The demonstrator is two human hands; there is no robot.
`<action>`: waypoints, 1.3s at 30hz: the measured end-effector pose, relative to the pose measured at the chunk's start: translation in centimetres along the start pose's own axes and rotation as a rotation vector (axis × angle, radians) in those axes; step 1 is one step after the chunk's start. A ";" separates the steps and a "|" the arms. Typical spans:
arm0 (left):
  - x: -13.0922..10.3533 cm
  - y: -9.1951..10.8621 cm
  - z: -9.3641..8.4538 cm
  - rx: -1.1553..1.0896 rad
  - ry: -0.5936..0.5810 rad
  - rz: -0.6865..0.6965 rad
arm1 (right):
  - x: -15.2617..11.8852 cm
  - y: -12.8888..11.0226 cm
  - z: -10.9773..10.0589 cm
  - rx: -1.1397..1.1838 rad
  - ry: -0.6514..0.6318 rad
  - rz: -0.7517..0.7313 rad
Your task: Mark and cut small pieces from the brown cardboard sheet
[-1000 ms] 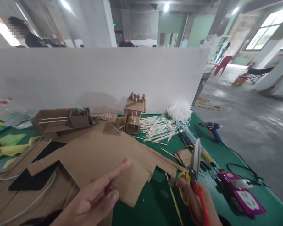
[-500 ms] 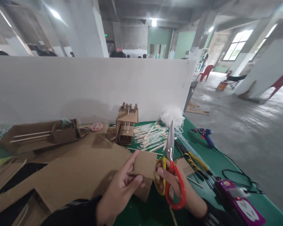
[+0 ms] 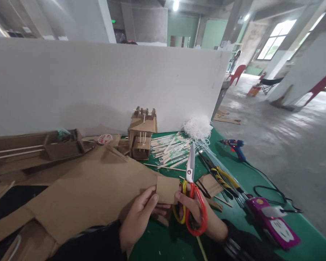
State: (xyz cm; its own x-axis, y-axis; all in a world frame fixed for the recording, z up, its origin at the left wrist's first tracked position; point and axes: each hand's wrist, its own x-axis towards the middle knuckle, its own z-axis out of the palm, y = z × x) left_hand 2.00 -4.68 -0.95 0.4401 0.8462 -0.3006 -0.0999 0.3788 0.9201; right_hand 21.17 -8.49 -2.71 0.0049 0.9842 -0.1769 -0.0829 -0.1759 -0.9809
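A small square cardboard piece [image 3: 167,190] is held between both hands, above the green table. My left hand [image 3: 141,214] grips its left edge, thumb in front and fingers behind. My right hand [image 3: 191,208] pinches the right edge and has the scissors [image 3: 190,166] hooked on its fingers. One scissor handle is red, the other yellow, and the closed blades point up and away. Beneath and left of my left hand lies a large cardboard sheet [image 3: 97,181].
A cardboard model [image 3: 142,134] stands by the white partition [image 3: 111,83]. Wooden sticks [image 3: 171,148], white string [image 3: 198,128], pliers [image 3: 220,177], a blue glue gun [image 3: 235,145] and a purple power strip [image 3: 271,221] lie to the right. A long cardboard box [image 3: 62,146] sits left.
The view has tilted down slightly. The cardboard square now faces the camera more squarely, and my left fingers have slid lower on its left edge. The scissors remain in my right hand.
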 end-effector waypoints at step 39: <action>-0.6 1.3 0.2 0.154 0.232 0.227 | -3.7 -6.1 -4.2 -0.560 -0.075 -0.115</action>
State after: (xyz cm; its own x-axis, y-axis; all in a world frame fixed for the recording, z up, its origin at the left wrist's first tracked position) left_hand 1.73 -4.78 0.48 0.2060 0.9715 -0.1170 -0.0289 0.1256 0.9917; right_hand 25.85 -11.12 3.58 -0.0894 0.9928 -0.0800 0.4545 -0.0308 -0.8902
